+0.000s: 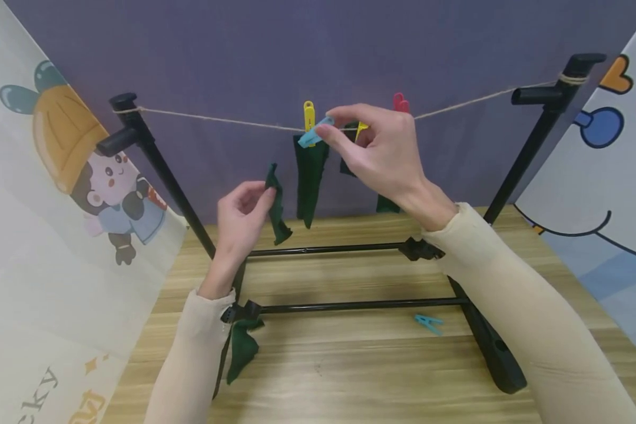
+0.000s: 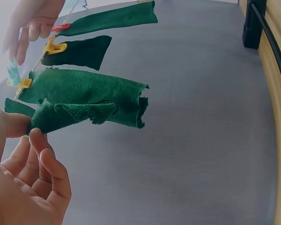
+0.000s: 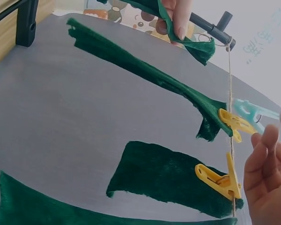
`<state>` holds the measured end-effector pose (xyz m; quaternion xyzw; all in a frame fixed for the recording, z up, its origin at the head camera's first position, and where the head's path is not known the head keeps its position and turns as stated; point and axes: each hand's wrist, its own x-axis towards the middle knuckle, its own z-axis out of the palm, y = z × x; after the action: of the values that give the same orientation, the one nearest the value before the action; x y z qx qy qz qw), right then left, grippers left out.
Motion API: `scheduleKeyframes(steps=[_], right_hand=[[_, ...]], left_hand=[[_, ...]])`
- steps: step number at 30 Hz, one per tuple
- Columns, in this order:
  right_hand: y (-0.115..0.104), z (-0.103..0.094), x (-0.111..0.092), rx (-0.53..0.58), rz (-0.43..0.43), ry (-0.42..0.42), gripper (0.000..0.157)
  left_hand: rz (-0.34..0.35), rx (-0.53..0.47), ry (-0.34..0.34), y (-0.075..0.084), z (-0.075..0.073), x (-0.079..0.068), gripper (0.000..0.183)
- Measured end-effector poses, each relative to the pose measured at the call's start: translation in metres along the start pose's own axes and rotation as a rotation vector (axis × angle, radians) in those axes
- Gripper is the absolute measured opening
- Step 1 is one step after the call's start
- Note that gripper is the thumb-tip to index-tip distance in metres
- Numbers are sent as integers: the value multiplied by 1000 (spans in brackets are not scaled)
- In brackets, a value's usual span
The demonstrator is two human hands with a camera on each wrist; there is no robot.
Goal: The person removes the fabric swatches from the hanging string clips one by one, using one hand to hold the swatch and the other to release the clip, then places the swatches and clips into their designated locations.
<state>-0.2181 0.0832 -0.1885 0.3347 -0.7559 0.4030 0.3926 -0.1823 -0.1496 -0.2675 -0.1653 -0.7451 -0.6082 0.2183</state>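
Observation:
My left hand point(image 1: 238, 218) pinches a small green cloth piece point(image 1: 278, 215) between thumb and forefinger, below the string point(image 1: 206, 119). A light blue clothespin point(image 1: 312, 135) is pinched by my right hand point(image 1: 387, 153), its tip overlapping the yellow clothespin point(image 1: 309, 112) in the head view. That yellow clothespin fastens a long green cloth strip point(image 1: 308, 188) to the string. Farther right, a second yellow clothespin point(image 3: 219, 180) holds a darker green piece point(image 3: 154, 176), and a red clothespin point(image 2: 61, 28) holds another green strip point(image 2: 114, 18). In the head view, my right hand partly hides these.
Black posts point(image 1: 161, 162) at left and right carry the string, joined low down by black crossbars point(image 1: 339, 305). On the wooden table point(image 1: 328, 377) lie another blue clothespin point(image 1: 429, 323), at right, and a green cloth piece point(image 1: 242, 350) beside the left foot. Cartoon-printed panels point(image 1: 58, 235) flank the stand.

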Motion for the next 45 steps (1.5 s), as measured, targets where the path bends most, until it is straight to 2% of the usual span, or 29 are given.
scheduleKeyframes(steps=[11,19,22,30,33,45], right_hand=[[2,0,-10,38,29,-25,27],[-23,-7,-15,62,12,-17,20],[-26,-8,-18,73,8,-23,20],[2,1,-31,53,-15,-33,26],[6,2,-38,53,-18,-28,26],[-23,-13,-55,72,43,-30,20]], left_hand=[[-12,4,-4,0,-3,-4,20],[-36,4,-10,-2,-5,-5,19],[-50,6,-10,-3,-5,-7,19],[-62,6,-19,-6,-7,-11,19],[-65,15,-23,-8,-8,-13,19],[-62,82,-4,-10,-8,-25,17]])
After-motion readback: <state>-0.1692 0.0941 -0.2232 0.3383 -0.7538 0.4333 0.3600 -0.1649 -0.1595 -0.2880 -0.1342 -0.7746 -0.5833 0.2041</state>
